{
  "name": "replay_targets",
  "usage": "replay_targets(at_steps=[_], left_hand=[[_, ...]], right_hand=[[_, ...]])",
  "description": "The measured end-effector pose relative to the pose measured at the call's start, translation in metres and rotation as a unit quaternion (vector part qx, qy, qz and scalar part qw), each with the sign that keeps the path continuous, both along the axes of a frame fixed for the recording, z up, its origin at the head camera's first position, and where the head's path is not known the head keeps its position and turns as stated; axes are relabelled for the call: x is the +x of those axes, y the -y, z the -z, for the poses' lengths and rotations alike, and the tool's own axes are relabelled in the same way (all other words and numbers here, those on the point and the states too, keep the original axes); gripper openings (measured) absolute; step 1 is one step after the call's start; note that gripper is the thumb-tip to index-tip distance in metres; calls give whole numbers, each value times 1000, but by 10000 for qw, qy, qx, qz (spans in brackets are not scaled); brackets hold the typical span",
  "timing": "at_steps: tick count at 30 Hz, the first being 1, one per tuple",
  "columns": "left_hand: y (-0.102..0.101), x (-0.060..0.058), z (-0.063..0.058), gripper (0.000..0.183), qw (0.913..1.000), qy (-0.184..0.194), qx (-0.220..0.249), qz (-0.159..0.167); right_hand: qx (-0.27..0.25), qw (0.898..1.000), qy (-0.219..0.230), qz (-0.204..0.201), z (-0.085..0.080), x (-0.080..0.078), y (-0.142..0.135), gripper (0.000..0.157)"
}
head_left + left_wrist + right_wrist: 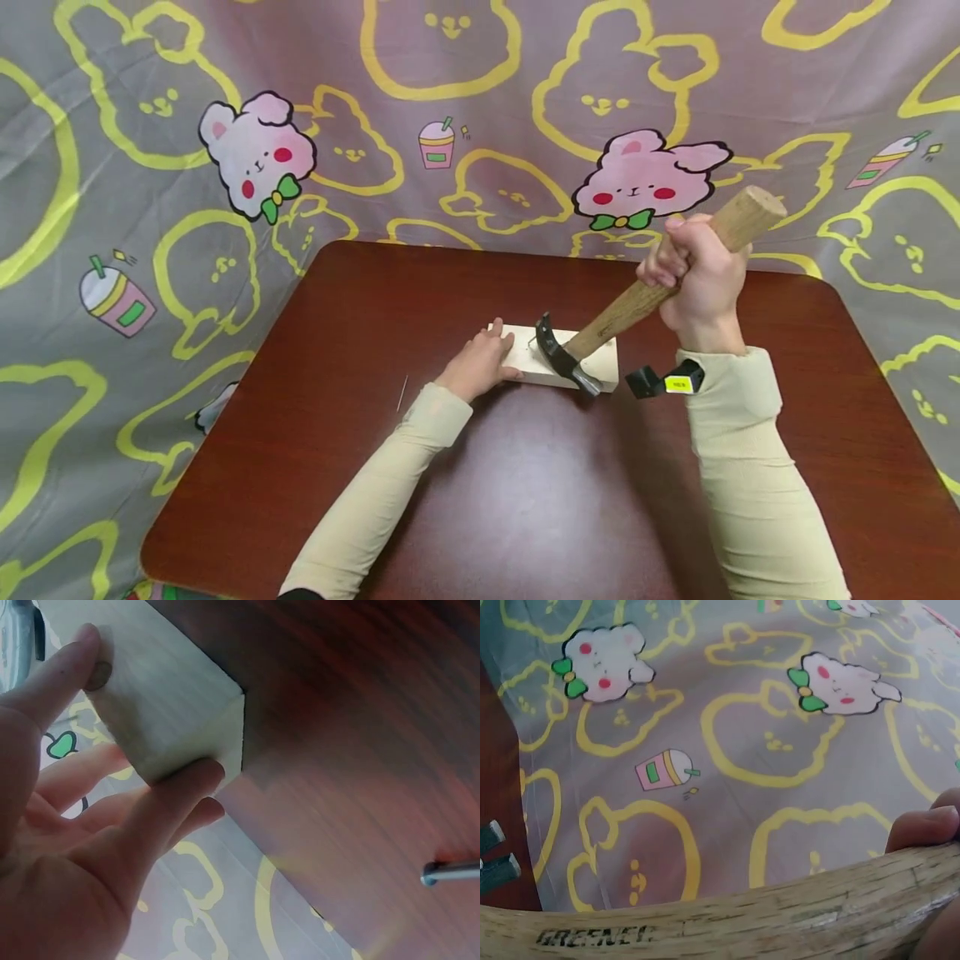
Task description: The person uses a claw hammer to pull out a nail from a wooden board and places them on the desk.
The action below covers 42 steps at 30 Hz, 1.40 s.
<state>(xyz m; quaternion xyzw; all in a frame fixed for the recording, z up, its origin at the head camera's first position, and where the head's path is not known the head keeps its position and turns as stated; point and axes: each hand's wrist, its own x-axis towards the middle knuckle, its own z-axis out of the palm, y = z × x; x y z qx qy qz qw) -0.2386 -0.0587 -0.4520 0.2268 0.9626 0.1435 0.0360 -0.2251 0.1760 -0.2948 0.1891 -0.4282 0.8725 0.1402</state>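
A pale wooden block (600,362) lies on the table. My left hand (480,360) grips its left end, and in the left wrist view the thumb and fingers bend round the end of the block (169,682). My right hand (705,275) is wrapped round the wooden handle of a claw hammer (626,310), which slants up to the right. The hammer's dark head overlaps the block, claw toward the far side, beside a thin bent nail (531,342). In the right wrist view the handle (727,915) crosses the bottom, with two claw prongs (499,870) at left.
A loose nail (402,392) lies on the brown table (360,317), left of the block. A patterned curtain (480,192) surrounds the table's back and sides. A small black device with a yellow label (678,383) is strapped to the right wrist.
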Motion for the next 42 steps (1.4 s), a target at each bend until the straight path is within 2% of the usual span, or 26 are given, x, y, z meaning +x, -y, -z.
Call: replay_targets(at_steps=[6, 15, 22, 24, 26, 30, 32, 34, 39, 42], left_hand=[[3, 1, 1, 64, 10000, -3, 56, -45], [1, 2, 3, 64, 9999, -54, 85, -38], [5, 0, -6, 70, 9997, 162, -77, 160], [6, 1, -8, 66, 9996, 215, 63, 187], [5, 4, -10, 60, 9987, 192, 445, 151], [2, 15, -15, 44, 9883, -122, 1514, 95], [0, 21, -18, 40, 9819, -351, 1854, 136], [-2, 26, -21, 37, 9786, -597, 1960, 205], [-1, 36, -22, 32, 9746, -1160, 1872, 413], [0, 41, -21, 28, 9674, -1460, 1986, 572]], right_hand=[[-238, 9996, 65, -158, 1, -2, 0, 38], [44, 9999, 123, 44, 0, 1, 1, 38], [73, 10000, -17, -30, -10, 9, 1, 40], [10, 9998, -123, -134, -15, 14, 0, 41], [42, 9994, -270, -206, -19, 20, 0, 42], [-12, 9982, -379, -471, -27, 33, 3, 41], [-16, 9978, -385, -538, -31, 39, 4, 41], [-32, 9976, -386, -569, -34, 44, 6, 41], [11, 9973, -418, -601, -40, 54, 11, 40], [57, 9971, -457, -613, -43, 58, 14, 39]])
